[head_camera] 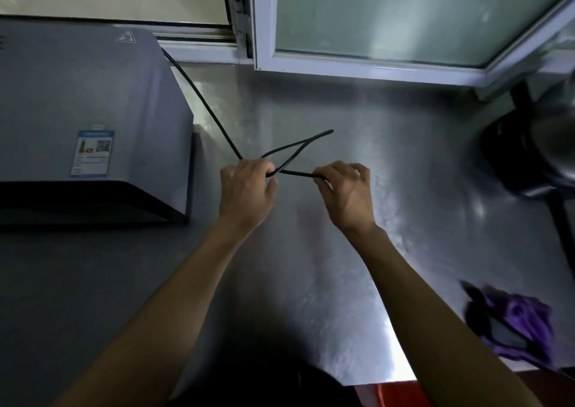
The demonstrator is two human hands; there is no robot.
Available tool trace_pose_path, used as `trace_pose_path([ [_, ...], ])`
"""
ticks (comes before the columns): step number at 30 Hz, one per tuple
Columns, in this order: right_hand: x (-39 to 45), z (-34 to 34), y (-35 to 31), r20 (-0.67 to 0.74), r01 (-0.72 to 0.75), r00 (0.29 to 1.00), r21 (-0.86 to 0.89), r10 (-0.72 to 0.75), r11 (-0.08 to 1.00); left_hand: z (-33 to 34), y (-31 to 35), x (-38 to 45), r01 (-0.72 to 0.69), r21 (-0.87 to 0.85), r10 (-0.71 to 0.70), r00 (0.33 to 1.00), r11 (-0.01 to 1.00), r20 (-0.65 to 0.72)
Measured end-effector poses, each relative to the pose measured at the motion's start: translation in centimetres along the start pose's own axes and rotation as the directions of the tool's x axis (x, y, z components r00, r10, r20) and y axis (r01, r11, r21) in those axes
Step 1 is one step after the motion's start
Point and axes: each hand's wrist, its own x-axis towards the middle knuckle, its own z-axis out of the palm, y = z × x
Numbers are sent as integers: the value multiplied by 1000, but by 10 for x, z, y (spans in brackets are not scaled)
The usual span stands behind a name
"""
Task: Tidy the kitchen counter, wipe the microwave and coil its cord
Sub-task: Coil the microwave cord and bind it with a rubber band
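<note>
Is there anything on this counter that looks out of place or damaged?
Nothing looks damaged. The only untidy item is the purple cloth, crumpled near the front right edge of the steel counter. The black cord is in both hands, folded into one loop, not yet coiled.

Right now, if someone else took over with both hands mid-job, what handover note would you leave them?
Left hand: grip closed on the black cord where a loop crosses.
Right hand: pinching the cord's next stretch, pulled out to the side.
Cord runs from behind the microwave at the left down to the hands; one narrow loop is formed above the steel counter.
Purple cloth lies at the counter's front right.
Done: coiling started, one loop.
Left: finish the coil. The plug end is not visible; whether the microwave has been wiped cannot be told.
</note>
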Motion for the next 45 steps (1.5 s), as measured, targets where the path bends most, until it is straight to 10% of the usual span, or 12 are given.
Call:
trace_pose_path([
  [6,-30,-13,1,-73,-178,979,135,189,975,-15,-3,9,1,100,-8,998,995,67],
  [13,-25,-18,-38,-96,-361,896,415,434,835,-34,20,25,271,-284,-263,962,920,69],
  [29,13,11,-87,-37,-353,895,552,445,755,-52,29,51,335,-730,-471,882,595,21],
  [38,30,-4,-57,-118,-203,958,363,261,909,-48,5,39,267,-588,-289,956,763,58],
  [45,54,-14,-28,-77,106,991,-67,-111,992,-48,-3,27,-153,-377,139,988,913,-65],
])
